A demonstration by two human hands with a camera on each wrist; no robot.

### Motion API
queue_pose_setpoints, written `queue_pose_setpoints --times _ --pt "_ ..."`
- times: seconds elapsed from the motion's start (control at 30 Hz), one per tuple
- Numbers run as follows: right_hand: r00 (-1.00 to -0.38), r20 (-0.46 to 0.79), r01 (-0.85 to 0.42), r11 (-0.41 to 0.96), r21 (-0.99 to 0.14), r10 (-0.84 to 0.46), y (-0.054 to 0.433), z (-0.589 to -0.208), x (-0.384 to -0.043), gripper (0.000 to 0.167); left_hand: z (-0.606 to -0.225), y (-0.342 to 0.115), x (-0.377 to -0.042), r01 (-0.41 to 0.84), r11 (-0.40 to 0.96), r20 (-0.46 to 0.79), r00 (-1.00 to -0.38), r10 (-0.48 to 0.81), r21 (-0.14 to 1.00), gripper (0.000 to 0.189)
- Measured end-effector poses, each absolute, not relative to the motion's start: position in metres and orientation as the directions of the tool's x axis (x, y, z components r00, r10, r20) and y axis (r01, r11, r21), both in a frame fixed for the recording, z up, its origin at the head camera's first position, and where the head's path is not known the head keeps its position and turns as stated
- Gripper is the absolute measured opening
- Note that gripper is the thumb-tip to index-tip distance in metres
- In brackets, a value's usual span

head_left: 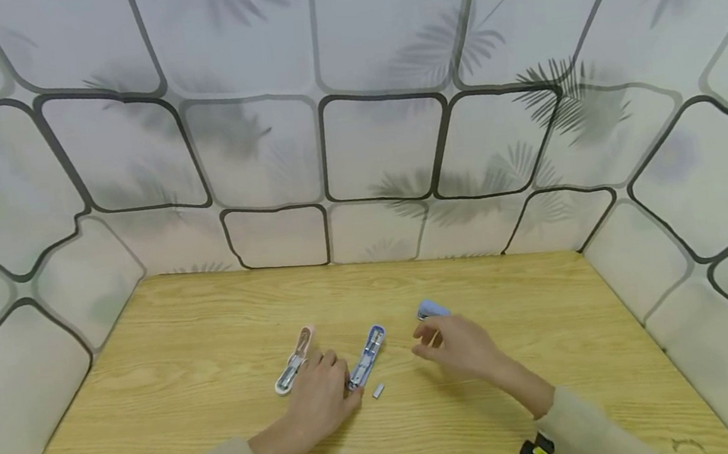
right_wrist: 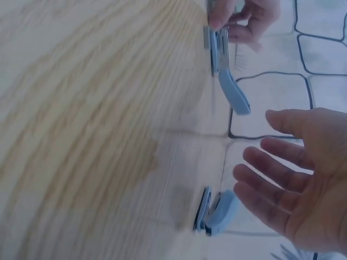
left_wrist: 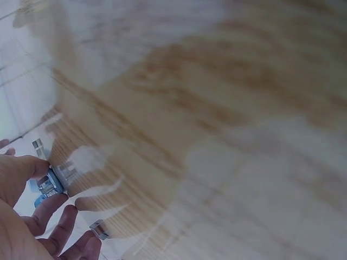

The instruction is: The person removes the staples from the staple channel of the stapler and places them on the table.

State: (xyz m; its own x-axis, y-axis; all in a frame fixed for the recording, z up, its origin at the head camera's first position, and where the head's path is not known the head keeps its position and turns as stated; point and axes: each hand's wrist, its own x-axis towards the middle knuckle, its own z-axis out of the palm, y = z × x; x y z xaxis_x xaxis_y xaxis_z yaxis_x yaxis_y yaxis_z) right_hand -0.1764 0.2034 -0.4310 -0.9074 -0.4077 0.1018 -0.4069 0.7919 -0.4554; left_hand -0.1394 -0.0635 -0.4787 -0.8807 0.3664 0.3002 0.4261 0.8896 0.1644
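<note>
My left hand (head_left: 320, 395) pinches the near end of a blue stapler (head_left: 369, 349) between thumb and fingers. That stapler lies unfolded, with its metal inside showing; in the right wrist view its blue top (right_wrist: 234, 92) is swung back. Just right of the left thumb lies a small grey strip of staples (head_left: 378, 391). Left of the hand is a pink and white stapler (head_left: 291, 367), also unfolded. My right hand (head_left: 464, 348) hovers with loosely bent fingers and nothing in them, close to a second blue stapler (right_wrist: 217, 214), which the hand partly covers in the head view.
A wood-grain tabletop (head_left: 209, 309) carries all these things. Pale patterned panels (head_left: 381, 148) enclose it at the back and both sides. A black camera (head_left: 537, 453) sits at the right wrist.
</note>
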Motion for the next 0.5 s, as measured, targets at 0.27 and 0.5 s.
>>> queue_pose_setpoints --times 0.27,0.5 --pt "-0.838 0.335 -0.492 0.862 -0.119 -0.431 0.217 -0.436 -0.186 0.028 -0.479 -0.064 -0.139 0.429 0.889 0.304 -0.878 0.37 0.159 0.032" --pt "-0.785 0.38 -0.503 0.861 0.071 -0.49 0.226 -0.44 -0.199 0.037 -0.48 -0.064 -0.139 0.43 0.89 0.303 -0.877 0.372 0.15 0.032"
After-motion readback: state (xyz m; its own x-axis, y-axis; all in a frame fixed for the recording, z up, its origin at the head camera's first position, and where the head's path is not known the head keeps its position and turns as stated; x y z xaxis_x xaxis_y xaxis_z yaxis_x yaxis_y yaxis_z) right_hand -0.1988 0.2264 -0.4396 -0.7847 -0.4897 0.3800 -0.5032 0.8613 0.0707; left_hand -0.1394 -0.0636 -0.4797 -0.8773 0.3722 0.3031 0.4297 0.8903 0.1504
